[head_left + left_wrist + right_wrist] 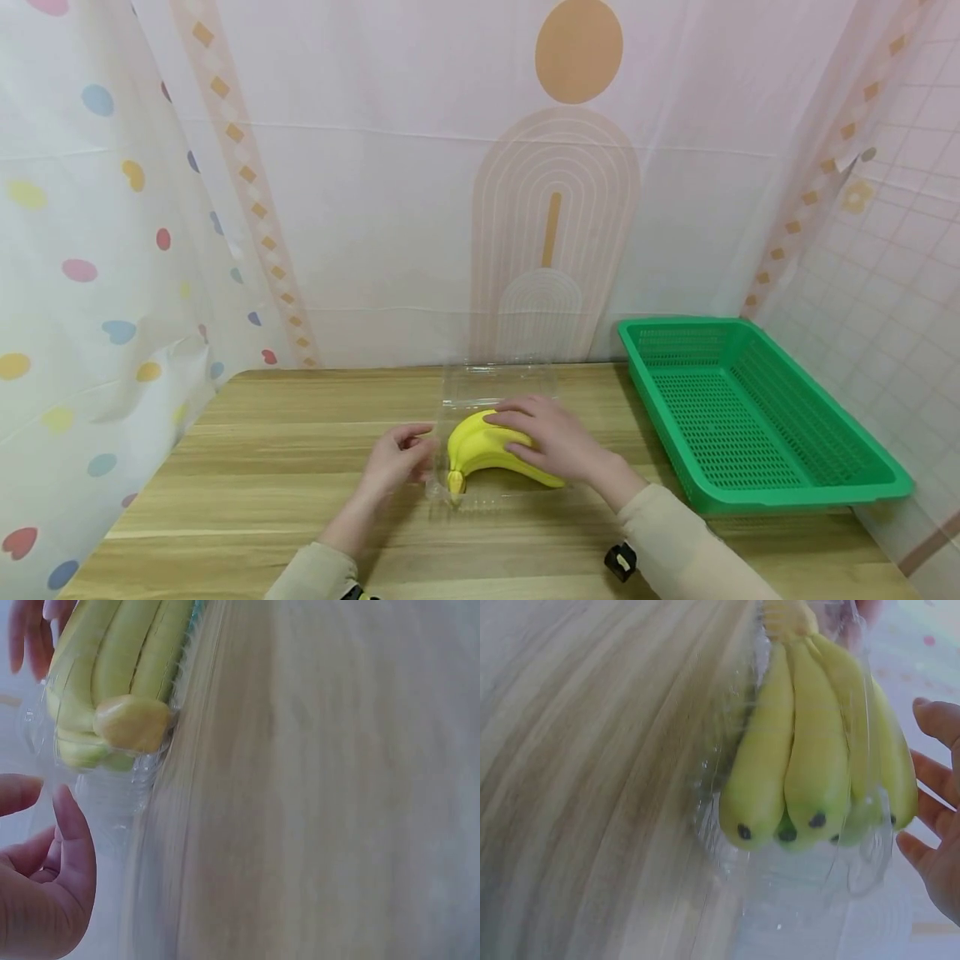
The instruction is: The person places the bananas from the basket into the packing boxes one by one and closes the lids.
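Note:
A bunch of yellow bananas (480, 446) lies in a clear plastic clamshell box (498, 379), whose lid stands raised at the back. The stem end points toward the front left. Over the top right of the bunch, my right hand (551, 437) rests with its fingers spread. The right wrist view shows dark tips on the bananas (817, 750), and the thumb and fingers beside them, not curled round. My left hand (401, 458) is at the box's left wall, fingers loosely bent. In the left wrist view, a gap shows between its thumb and forefinger; contact with the box is unclear.
On the right of the wooden table (300, 467) stands a green plastic basket (795, 500) with a perforated floor. Patterned curtains (375, 208) hang behind the table and along both sides.

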A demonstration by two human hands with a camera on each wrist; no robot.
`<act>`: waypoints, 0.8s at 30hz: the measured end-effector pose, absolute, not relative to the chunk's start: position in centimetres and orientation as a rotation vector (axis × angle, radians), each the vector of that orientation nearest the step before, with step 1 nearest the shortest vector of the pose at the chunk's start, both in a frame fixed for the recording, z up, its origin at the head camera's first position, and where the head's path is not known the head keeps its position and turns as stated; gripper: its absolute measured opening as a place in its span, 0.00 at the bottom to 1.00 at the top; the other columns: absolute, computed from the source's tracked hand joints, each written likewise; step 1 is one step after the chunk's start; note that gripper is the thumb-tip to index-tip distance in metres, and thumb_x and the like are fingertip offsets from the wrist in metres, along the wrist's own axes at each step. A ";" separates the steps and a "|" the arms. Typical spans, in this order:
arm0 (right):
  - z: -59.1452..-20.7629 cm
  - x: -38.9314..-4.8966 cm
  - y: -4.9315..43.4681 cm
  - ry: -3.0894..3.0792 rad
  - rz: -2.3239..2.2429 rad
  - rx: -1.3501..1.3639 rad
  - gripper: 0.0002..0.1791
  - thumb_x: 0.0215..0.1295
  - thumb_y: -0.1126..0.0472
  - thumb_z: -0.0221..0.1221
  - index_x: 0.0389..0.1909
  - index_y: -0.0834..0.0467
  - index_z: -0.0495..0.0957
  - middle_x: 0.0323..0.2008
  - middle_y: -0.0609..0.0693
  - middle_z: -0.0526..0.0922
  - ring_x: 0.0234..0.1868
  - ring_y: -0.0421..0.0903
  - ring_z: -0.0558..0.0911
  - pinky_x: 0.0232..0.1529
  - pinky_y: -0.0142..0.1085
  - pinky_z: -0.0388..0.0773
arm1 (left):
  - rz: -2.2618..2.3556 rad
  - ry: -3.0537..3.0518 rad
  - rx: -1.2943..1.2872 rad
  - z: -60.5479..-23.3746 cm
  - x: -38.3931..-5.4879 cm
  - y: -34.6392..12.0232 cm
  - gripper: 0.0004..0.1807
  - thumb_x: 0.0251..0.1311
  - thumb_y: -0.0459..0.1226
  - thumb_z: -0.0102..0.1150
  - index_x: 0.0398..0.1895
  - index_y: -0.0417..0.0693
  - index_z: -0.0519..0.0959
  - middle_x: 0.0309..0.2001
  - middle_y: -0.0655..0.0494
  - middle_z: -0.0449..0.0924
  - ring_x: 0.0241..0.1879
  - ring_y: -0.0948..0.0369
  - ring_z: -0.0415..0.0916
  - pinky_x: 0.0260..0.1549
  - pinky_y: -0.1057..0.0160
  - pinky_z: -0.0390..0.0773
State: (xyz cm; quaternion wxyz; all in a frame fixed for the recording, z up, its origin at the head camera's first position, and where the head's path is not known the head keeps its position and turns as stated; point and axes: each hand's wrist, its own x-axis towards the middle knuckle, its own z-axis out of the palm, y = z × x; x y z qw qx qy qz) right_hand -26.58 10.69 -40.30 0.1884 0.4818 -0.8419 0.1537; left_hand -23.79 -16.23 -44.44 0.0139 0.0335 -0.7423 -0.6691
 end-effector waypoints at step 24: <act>-42.5 -29.3 15.0 -2.417 1.344 0.617 0.22 0.68 0.68 0.61 0.61 0.68 0.73 0.55 0.65 0.78 0.57 0.63 0.75 0.58 0.58 0.74 | -2.197 -2.348 0.175 -43.1 -27.3 -17.6 0.27 0.71 0.36 0.55 0.67 0.28 0.65 0.55 0.36 0.75 0.46 0.53 0.80 0.45 0.59 0.83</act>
